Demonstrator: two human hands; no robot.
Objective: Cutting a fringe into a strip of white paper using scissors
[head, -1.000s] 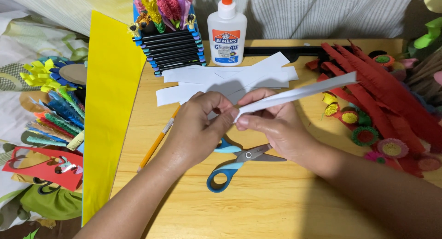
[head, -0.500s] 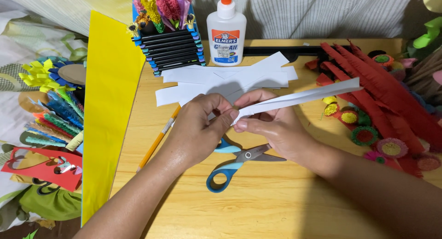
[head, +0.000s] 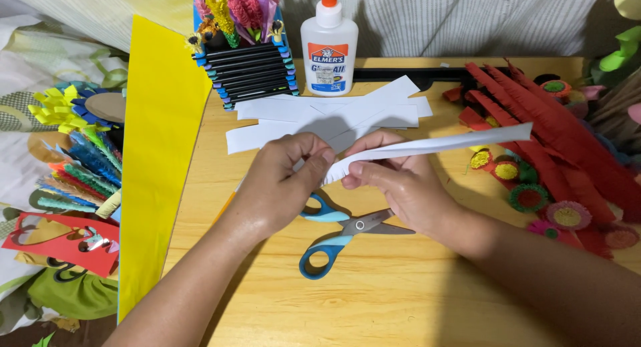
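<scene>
Both my hands meet over the middle of the wooden table [head: 414, 300]. My left hand [head: 284, 183] pinches the near end of a long fringed white paper strip [head: 441, 145]. My right hand [head: 400, 183] grips the same strip just beside it, and the strip runs up and to the right above the table. Blue-handled scissors [head: 344, 235] lie on the wood directly under my hands, partly hidden by them. Further back, a loose pile of white paper strips [head: 334, 116] rests flat.
A white glue bottle [head: 329, 46] with an orange cap stands at the back. A black rolled-paper basket [head: 247, 70] holds paper flowers. A yellow sheet [head: 157, 160] hangs off the left edge. Red fringed strips [head: 567, 146] and rolled paper flowers [head: 527, 197] fill the right.
The free end of the white strip has dipped slightly; my hands stay in the same place, fingers shifting a little on the strip's near end.
</scene>
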